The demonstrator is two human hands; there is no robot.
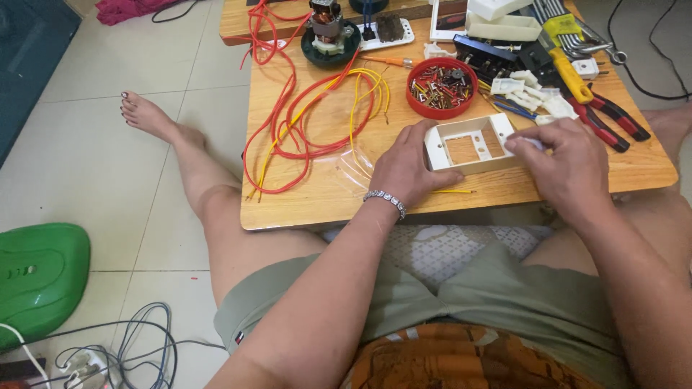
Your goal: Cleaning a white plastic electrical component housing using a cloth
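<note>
— Where is our white switch box just now?

— On the wooden table, just this side of the red bowl of screws, close to the near edge. Our left hand lies against the box's left end, fingers curled round that end and pressing it to the tabletop, we judge so that it cannot slide.

— And the right hand?

— At the box's right end, fingertips pinched together on something small and white at the corner. We cannot tell what the piece is; the fingers hide most of it. With one hand at each end, the box is braced from both sides.

— Which way does it face?

— Open side up: we look straight down into it, with the table showing through two cutouts in its floor. Its long axis runs left to right, tilted a little so the right end sits farther from us, nearer the bowl.

— What lies about it?

— Left of the box, loops of red and yellow wire sprawl over the table. Beyond the bowl's right side sits a heap of small white parts, then red-handled pliers, all within reach of the right hand. A thin yellow strand lies just in front of the box, by the left hand's fingers.
</note>
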